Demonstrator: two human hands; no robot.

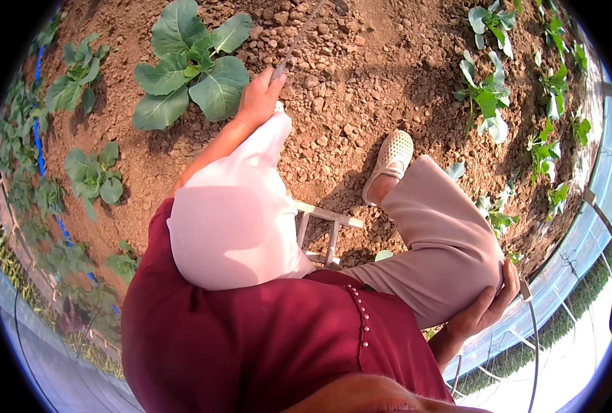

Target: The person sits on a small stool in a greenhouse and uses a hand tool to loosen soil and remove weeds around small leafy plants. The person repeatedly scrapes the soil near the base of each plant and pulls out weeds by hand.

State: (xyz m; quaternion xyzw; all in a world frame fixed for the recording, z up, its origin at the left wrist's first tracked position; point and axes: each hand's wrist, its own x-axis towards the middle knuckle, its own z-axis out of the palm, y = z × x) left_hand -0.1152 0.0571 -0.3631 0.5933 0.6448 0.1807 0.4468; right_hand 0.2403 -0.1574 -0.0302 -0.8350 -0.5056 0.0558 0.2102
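Note:
My left hand (pixel 257 100) is closed round the handle end of a thin-shafted hand hoe (pixel 300 38). The hoe's shaft slants up and away over crumbly brown soil, and its dark blade is partly cut off by the top of the view. Just left of that hand grows a broad-leaved cabbage-type plant (pixel 195 67), its nearest leaf beside my fingers. My right hand (pixel 484 307) rests on my bent right knee, thumb apart from the fingers, holding nothing. Between my legs shows part of a low wooden stool (pixel 329 219).
Smaller leafy plants (pixel 95 175) stand at left near a blue hose or strip (pixel 38 139). More plants (pixel 486 93) grow in rows at right. Clear plastic sheeting (pixel 579 227) lines the right edge. A perforated clog (pixel 393 155) is on my right foot.

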